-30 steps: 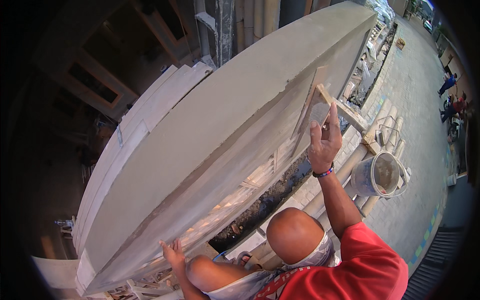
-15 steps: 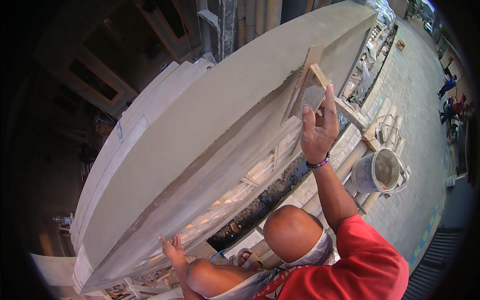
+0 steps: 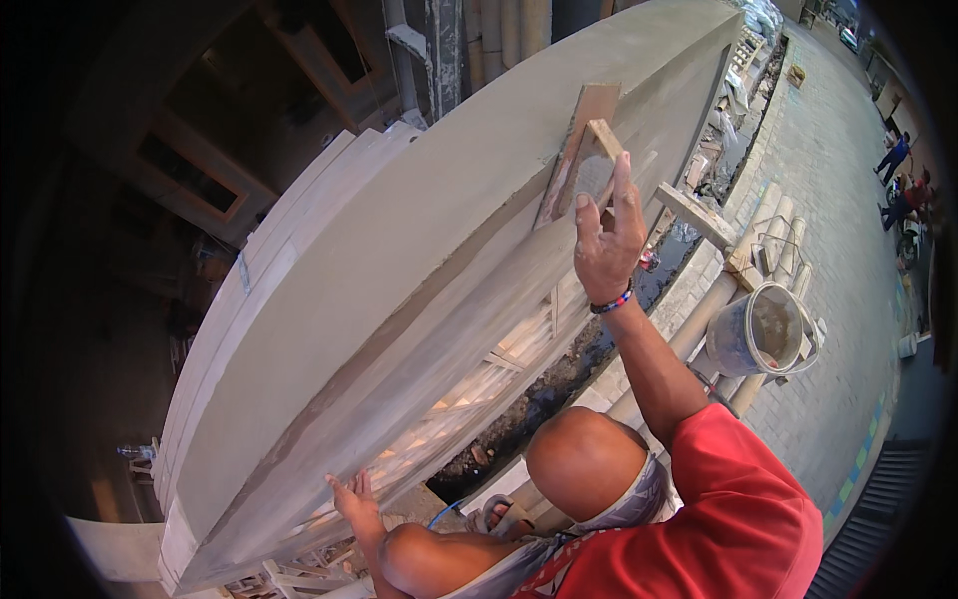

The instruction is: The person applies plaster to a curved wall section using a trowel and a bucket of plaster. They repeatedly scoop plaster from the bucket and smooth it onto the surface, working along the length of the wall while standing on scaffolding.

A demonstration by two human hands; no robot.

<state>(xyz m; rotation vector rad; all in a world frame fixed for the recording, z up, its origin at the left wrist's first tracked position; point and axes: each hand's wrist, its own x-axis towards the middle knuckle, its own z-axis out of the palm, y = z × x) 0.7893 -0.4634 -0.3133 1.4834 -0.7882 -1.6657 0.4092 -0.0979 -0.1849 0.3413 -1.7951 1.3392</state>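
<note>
My right hand [image 3: 611, 250] is closed on a wooden plastering float [image 3: 577, 158], a flat board with a wooden handle piece. Its board lies against the grey rendered face of a long curved concrete beam [image 3: 399, 245], where a rough edge of mortar runs along the surface. Part of the grip is hidden behind my fingers. At the lower left, my left hand [image 3: 355, 496] is open, fingers apart, resting at the beam's lower edge beside my knee.
A bucket [image 3: 755, 331] with grey residue stands to the right, near bamboo poles [image 3: 773, 235]. Below the beam runs a ditch [image 3: 529, 399] with dark water. A timber piece [image 3: 696, 215] juts out past my hand. People [image 3: 895, 157] are on the paved street [image 3: 833, 240].
My right hand has slid the float a little left along the beam face. My left hand stays at the lower edge, and the view has shifted slightly.
</note>
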